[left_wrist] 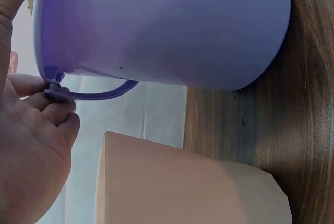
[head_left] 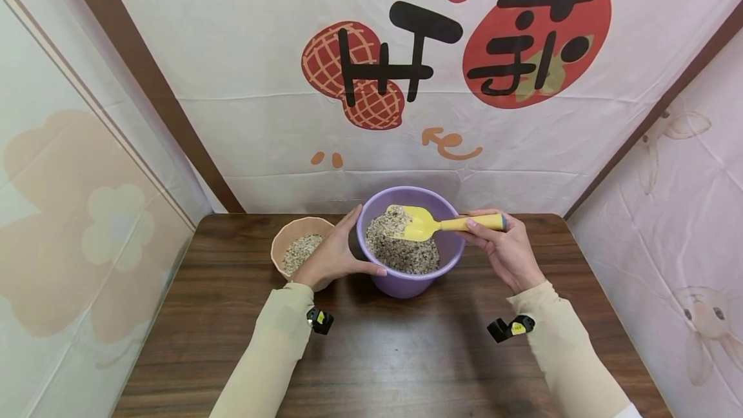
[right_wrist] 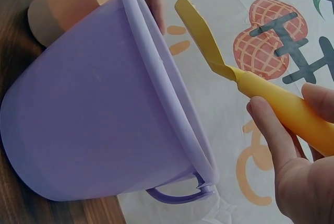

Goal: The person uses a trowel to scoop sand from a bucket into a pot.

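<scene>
A purple bucket [head_left: 400, 286] partly filled with speckled grey-beige grains [head_left: 406, 258] stands on the table. My left hand [head_left: 331, 255] holds its rim from the left, thumb along the near side and fingers by the handle joint [left_wrist: 55, 89]. Over the bucket's mouth, my right hand [head_left: 511, 251] grips the yellow handle of a toy shovel [head_left: 422, 226]. Some grains lie on the scoop, which points left above the rim in the right wrist view. Left of the bucket is a peach-coloured pot [head_left: 275, 251] with similar, paler grains [head_left: 300, 251], partly covered by my left hand and wrist.
The dark wooden table [head_left: 400, 353] ends close behind the bucket and pot, at a white printed cloth wall [head_left: 244, 121]. Cloth panels also rise on the left and right sides. The bucket's purple handle [right_wrist: 180, 198] hangs down its side.
</scene>
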Demonstrator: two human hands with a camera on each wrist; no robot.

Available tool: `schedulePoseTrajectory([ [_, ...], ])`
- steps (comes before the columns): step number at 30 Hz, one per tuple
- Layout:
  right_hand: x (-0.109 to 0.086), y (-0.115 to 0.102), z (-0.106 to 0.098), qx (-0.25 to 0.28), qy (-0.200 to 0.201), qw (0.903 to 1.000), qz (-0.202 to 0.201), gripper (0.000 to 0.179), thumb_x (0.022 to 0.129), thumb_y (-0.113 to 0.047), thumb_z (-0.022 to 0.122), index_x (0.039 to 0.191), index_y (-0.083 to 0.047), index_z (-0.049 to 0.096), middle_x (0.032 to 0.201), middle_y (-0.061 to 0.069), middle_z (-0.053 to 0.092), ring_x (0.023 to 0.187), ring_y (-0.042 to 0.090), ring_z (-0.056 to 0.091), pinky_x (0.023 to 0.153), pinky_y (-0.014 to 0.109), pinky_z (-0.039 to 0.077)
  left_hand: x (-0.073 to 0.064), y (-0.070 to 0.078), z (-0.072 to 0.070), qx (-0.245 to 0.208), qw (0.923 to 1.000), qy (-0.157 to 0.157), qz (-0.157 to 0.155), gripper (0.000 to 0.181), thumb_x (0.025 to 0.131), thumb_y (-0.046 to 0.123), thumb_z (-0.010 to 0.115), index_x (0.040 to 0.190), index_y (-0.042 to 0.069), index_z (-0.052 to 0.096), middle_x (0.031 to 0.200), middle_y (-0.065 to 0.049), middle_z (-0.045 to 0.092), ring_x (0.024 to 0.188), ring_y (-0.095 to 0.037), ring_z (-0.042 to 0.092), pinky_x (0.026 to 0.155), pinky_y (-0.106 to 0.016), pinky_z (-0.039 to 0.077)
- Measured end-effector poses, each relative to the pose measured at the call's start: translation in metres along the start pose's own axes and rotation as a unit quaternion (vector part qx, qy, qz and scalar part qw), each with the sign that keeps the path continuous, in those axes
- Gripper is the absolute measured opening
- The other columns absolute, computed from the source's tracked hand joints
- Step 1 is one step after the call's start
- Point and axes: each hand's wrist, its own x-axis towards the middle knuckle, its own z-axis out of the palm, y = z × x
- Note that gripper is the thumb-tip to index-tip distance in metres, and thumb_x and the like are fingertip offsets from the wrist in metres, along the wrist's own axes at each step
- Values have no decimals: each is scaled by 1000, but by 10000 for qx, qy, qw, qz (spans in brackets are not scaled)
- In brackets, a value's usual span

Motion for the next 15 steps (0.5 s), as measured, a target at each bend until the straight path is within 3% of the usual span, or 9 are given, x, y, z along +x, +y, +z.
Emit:
schedulePoseTrajectory([
  [8, 0, 2, -3, 18, 30, 10000, 41, 15, 93, 9, 67, 104, 0, 73, 107, 19, 71, 101, 28, 72, 96, 44, 53, -4, 3, -3, 228, 9997, 29, -27, 150, 48, 57, 99, 165, 26, 11, 169, 1, 11, 153, -19, 14, 121, -49, 20],
  [15, 1, 4, -4, 53, 65, 9999, 56, 15, 93, 10, 66, 107, 4, 71, 110, 22, 68, 101, 28, 72, 96, 44, 52, -14, 3, -20, 805, 9962, 172, 298, 147, 55, 62, 94, 165, 19, 7, 170, -5, 9, 153, -27, 15, 120, -52, 25],
])
